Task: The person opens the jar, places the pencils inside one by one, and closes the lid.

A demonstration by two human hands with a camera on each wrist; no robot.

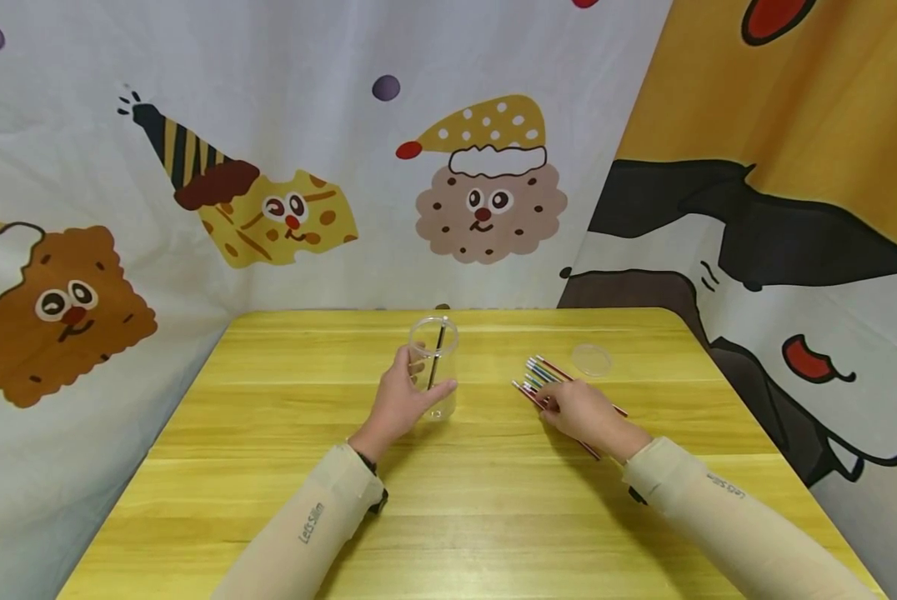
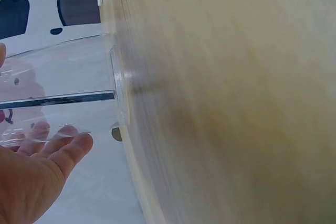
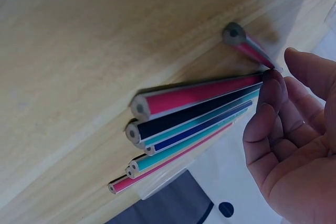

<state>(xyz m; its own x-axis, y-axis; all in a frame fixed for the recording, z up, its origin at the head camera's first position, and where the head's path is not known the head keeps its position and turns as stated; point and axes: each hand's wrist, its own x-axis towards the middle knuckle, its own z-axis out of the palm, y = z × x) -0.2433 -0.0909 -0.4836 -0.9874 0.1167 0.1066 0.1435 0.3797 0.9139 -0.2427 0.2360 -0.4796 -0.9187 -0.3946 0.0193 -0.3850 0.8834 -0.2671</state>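
My left hand (image 1: pixel 403 400) holds a clear plastic jar (image 1: pixel 448 392) upright on the table, fingers at its far side and thumb at its near side. A single black pencil (image 1: pixel 435 358) leans inside it, seen also through the jar wall (image 2: pixel 68 77) in the left wrist view. To the right, my right hand (image 1: pixel 585 414) reaches over a loose group of coloured pencils (image 1: pixel 542 372). Its thumb and index finger pinch a red pencil (image 3: pixel 249 48) lying apart from the others. Other red, black, blue and teal pencils (image 3: pixel 194 132) lie beside the fingers.
A clear round lid (image 1: pixel 592 360) lies beyond the pencils at the back right. The yellow wood-grain table (image 1: pixel 448 517) ends at a curtain (image 1: pixel 306 100) printed with cartoon figures.
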